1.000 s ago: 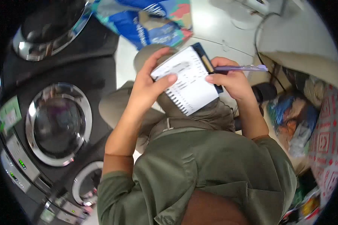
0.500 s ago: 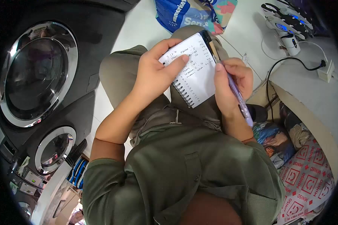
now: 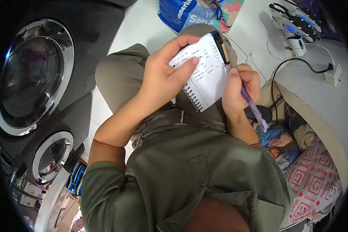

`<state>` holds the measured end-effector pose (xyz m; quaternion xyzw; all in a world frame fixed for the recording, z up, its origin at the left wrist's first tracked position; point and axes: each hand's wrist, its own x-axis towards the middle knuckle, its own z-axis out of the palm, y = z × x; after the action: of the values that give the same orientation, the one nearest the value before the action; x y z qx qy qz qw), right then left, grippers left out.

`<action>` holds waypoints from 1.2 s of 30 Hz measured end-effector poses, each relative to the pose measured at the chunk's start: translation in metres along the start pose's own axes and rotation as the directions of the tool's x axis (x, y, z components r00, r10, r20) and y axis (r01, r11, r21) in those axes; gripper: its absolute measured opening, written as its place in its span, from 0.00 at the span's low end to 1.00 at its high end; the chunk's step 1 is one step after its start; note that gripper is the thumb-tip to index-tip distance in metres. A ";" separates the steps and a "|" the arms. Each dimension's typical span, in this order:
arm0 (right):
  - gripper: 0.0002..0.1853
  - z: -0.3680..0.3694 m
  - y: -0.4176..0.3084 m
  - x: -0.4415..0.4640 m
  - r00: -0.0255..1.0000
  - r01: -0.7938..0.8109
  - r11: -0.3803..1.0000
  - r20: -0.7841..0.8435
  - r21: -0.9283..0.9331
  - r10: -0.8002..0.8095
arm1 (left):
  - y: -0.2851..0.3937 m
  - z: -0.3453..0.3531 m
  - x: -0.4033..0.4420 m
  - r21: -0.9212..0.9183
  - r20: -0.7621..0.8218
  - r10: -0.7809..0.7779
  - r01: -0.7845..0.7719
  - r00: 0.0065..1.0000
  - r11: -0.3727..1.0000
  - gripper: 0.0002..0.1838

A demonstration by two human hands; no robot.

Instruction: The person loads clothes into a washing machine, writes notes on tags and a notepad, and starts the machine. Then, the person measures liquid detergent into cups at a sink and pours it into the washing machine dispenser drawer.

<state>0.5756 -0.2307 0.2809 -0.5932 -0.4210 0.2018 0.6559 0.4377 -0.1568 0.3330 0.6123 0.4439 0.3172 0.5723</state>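
Left hand (image 3: 160, 69) is clamping a notebook (image 3: 209, 84) by its left edge, right hand (image 3: 237, 89) is pinching a purple pen (image 3: 254, 107) beside the right edge

This looks like a laundry room, most likely in a laundry shop, though a home cannot be ruled out. Along the left side stand dark front-loading machines: a large round glass door (image 3: 31, 83) ringed in chrome, a smaller round door (image 3: 52, 156) near it, and a control panel (image 3: 33, 190) with a tiny green light. The floor (image 3: 251, 48) is white tile. Packed bags suit such a place: a blue shopping bag (image 3: 185, 13), a MINISO-printed bag (image 3: 313, 185) and bunched, cloth-like bundles (image 3: 278, 141) beside it.
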 end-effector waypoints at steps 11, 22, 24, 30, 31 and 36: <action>0.10 0.004 -0.004 0.001 0.998 -0.021 1.000 0.052 -0.014 0.022 | -0.001 -0.010 0.000 0.007 0.068 -0.039 0.038 0.997 0.999 0.17; 0.10 0.003 0.000 -0.001 0.999 0.003 1.000 0.049 -0.015 -0.002 | -0.005 -0.005 0.000 -0.009 -0.007 0.032 -0.032 0.999 0.999 0.16; 0.10 0.004 -0.001 0.000 0.999 -0.006 1.000 0.050 -0.016 0.007 | -0.004 -0.006 0.001 0.013 -0.006 0.018 -0.018 1.000 1.000 0.15; 0.10 0.006 -0.002 0.000 0.999 -0.028 1.000 0.025 -0.005 0.029 | -0.005 -0.007 0.001 0.027 -0.016 0.017 -0.016 1.000 1.000 0.15; 0.10 0.007 -0.001 0.001 0.999 -0.036 0.999 0.010 -0.001 0.036 | -0.004 -0.007 0.001 0.028 -0.014 0.018 -0.018 1.000 0.999 0.15; 0.09 0.007 0.008 -0.005 0.994 -0.070 0.978 -0.072 0.196 0.086 | -0.005 -0.007 0.001 -0.002 -0.016 0.025 -0.025 1.000 1.000 0.16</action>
<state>0.5691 -0.2283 0.2711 -0.5505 -0.3489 0.2433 0.7184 0.4313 -0.1533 0.3287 0.6145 0.4407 0.3297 0.5652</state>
